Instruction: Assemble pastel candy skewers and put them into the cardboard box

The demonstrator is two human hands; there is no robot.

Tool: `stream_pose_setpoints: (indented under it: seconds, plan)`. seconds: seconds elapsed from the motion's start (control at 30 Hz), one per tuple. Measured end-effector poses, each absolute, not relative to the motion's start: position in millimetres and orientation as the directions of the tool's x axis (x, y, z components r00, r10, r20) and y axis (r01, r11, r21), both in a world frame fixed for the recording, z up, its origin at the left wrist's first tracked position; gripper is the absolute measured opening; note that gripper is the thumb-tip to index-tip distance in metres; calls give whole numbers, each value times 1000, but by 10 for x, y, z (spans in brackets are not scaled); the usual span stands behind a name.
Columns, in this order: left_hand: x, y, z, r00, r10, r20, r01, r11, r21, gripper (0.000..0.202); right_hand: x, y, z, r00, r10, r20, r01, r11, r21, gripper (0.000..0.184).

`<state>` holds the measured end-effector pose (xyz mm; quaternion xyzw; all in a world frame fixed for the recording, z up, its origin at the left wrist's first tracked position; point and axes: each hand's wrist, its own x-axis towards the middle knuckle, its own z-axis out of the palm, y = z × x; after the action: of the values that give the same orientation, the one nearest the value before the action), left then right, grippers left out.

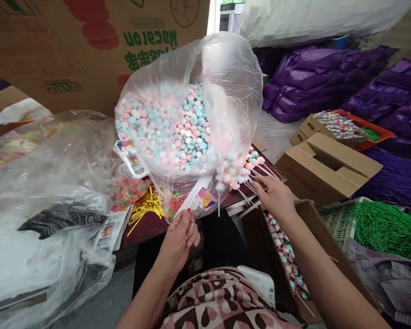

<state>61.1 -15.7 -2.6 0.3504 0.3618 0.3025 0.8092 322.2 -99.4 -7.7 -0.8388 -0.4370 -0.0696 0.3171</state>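
My left hand (pixel 182 235) is closed at the table's front edge, thumb and fingers pressed together. A small reddish bit shows at its fingertips, too hidden to name. Just beyond lie white printed cards (pixel 195 196) and red gummies (pixel 176 203), partly under clear plastic. My right hand (pixel 276 194) reaches to the white sticks of candy skewers (pixel 243 176), fingers stretched out and touching or very near them. A large clear bag (pixel 233 87) stands open in front of me, full of pink, blue and white candies (pixel 192 132).
Gold twist ties (pixel 145 208) and more cards (pixel 132 157) lie left of the bag, beside crumpled plastic bags (pixel 48 169). A box of finished skewers (pixel 284 249) stands by my right knee. Beyond are an open carton (pixel 329 167), green strands (pixel 387 228) and purple sacks (pixel 315 77).
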Motion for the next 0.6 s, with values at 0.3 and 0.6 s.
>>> stream_pose_setpoints:
  seconds: [0.3, 0.6]
  plan:
    - [571, -167, -49, 561, 734, -383, -261, 596, 760, 43, 3319, -939, -203, 731, 603, 319, 664, -521, -536, 30]
    - [517, -95, -150, 614, 725, -310, -299, 578, 759, 35, 3229, -1575, -235, 910, 388, 146, 257, -250, -934, 29]
